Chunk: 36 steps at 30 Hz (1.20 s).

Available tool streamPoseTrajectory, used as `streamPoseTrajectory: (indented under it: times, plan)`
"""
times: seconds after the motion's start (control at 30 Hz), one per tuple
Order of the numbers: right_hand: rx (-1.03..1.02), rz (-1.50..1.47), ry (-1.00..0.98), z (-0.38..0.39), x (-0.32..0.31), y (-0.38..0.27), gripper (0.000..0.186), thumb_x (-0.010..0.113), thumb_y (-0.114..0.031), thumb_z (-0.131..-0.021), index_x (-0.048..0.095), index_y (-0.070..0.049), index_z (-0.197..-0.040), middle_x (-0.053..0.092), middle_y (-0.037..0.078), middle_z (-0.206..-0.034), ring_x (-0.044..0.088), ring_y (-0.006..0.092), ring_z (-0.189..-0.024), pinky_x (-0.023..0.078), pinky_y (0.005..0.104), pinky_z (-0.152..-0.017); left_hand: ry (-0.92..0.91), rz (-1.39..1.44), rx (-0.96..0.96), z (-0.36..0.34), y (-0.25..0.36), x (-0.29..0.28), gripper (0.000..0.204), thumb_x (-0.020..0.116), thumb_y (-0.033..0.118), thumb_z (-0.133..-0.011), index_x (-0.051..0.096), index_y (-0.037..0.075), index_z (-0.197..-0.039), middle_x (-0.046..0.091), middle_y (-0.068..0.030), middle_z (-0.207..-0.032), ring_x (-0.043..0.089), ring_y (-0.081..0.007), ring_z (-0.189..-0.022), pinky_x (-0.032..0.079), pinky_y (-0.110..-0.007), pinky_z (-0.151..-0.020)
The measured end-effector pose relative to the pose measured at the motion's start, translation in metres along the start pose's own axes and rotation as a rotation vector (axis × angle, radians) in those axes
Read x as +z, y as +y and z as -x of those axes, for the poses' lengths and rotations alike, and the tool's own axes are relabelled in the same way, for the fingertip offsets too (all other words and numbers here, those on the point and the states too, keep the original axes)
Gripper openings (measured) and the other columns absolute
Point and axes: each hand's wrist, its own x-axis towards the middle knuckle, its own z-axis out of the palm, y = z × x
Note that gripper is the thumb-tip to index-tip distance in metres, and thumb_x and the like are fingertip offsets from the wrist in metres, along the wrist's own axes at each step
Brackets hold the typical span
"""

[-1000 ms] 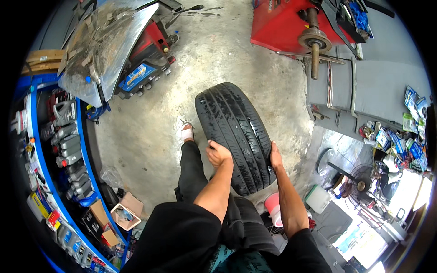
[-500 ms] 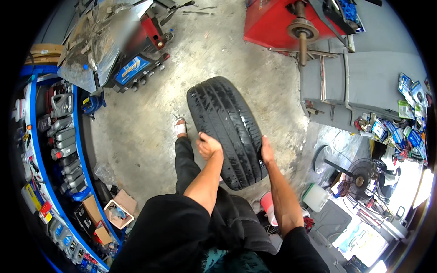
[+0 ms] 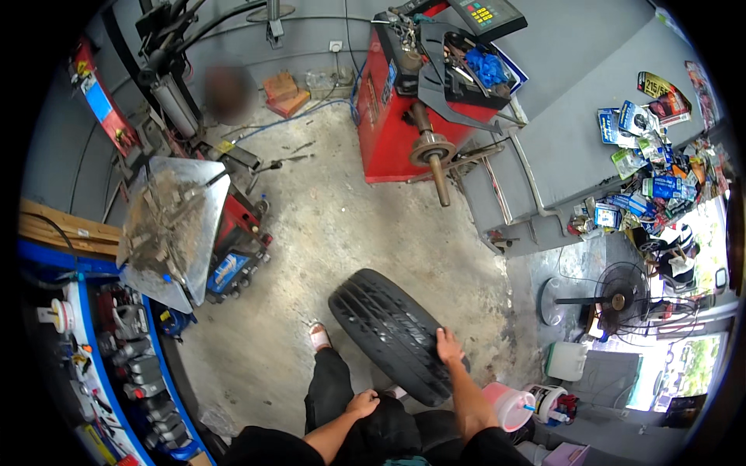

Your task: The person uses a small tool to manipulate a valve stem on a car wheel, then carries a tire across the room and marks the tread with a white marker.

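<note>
A black car tyre (image 3: 388, 332) stands upright on the concrete floor in front of my legs, its tread facing up. My right hand (image 3: 448, 346) rests on the tyre's right side and grips the tread. My left hand (image 3: 363, 404) is off the tyre, down by my black trouser leg, fingers loosely curled with nothing in them. My foot in a white sandal (image 3: 319, 336) is just left of the tyre.
A red wheel balancer (image 3: 412, 116) with a jutting shaft stands ahead. A tyre changer with a metal plate (image 3: 175, 225) is at left, blue shelving (image 3: 116, 373) at lower left. A standing fan (image 3: 614, 299), a white canister (image 3: 565, 361) and a pink bucket (image 3: 509, 404) sit at right.
My head has tilted up, so the tyre sits lower in view. My left hand has come off the tyre and dropped to my leg; my right hand stays on it.
</note>
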Motion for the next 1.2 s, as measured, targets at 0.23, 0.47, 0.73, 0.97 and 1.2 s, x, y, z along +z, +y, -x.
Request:
streamPoseTrajectory:
  times: [0.23, 0.47, 0.73, 0.97, 1.2]
  plan:
    - [-0.025, -0.217, -0.183, -0.062, -0.022, 0.057, 0.089, 0.030, -0.071, -0.107, 0.045, -0.003, -0.162, 0.044, 0.024, -0.166, 0.036, 0.0392, -0.158, 0.026, 0.0446, -0.129, 0.241, 0.058, 0.100, 0.004, -0.105, -0.257, 0.035, 0.060, 0.031, -0.105, 0.072, 0.008, -0.128, 0.078, -0.0153, -0.115, 0.075, -0.0287, -0.108, 0.059, -0.043, -0.094]
    - [0.163, -0.041, -0.206, -0.039, -0.052, 0.062, 0.098, 0.026, -0.081, -0.100, 0.042, -0.009, -0.165, 0.042, 0.022, -0.168, 0.036, 0.0390, -0.158, 0.027, 0.0531, -0.129, 0.761, 0.291, 0.027, 0.150, -0.137, -0.441, 0.020, 0.065, 0.024, -0.103, 0.067, 0.004, -0.105, 0.068, -0.0051, -0.084, 0.063, -0.0144, -0.068, 0.052, -0.031, -0.059]
    - [-0.019, 0.012, -0.185, -0.036, -0.036, -0.002, 0.080, 0.020, -0.068, -0.108, 0.047, -0.018, -0.163, 0.045, 0.020, -0.167, 0.039, 0.0416, -0.156, 0.024, 0.0588, -0.128, 0.444, 0.434, -0.306, 0.168, -0.139, -0.353, 0.017, 0.063, 0.020, -0.103, 0.069, 0.003, -0.104, 0.072, -0.0104, -0.087, 0.069, -0.0202, -0.068, 0.055, -0.033, -0.055]
    - [0.010, -0.040, -0.177, -0.045, -0.054, -0.026, 0.080, 0.022, -0.068, -0.108, 0.049, -0.015, -0.160, 0.044, 0.024, -0.166, 0.032, 0.0494, -0.156, 0.016, 0.0600, -0.130, 0.355, -0.097, 0.390, -0.003, 0.172, -0.377, 0.023, 0.070, 0.019, -0.100, 0.073, -0.003, -0.105, 0.073, -0.0072, -0.082, 0.069, -0.0156, -0.073, 0.056, -0.032, -0.069]
    - [-0.006, -0.094, 0.228, -0.067, -0.016, -0.048, 0.060, 0.042, -0.057, -0.107, 0.065, -0.013, -0.139, 0.063, 0.019, -0.144, 0.048, 0.0412, -0.143, 0.025, 0.0593, -0.123, 0.671, -0.663, 1.229, -0.204, 0.647, -0.512, 0.021, 0.067, 0.010, -0.097, 0.071, 0.004, -0.116, 0.072, -0.0192, -0.117, 0.066, -0.0406, -0.111, 0.050, -0.051, -0.101]
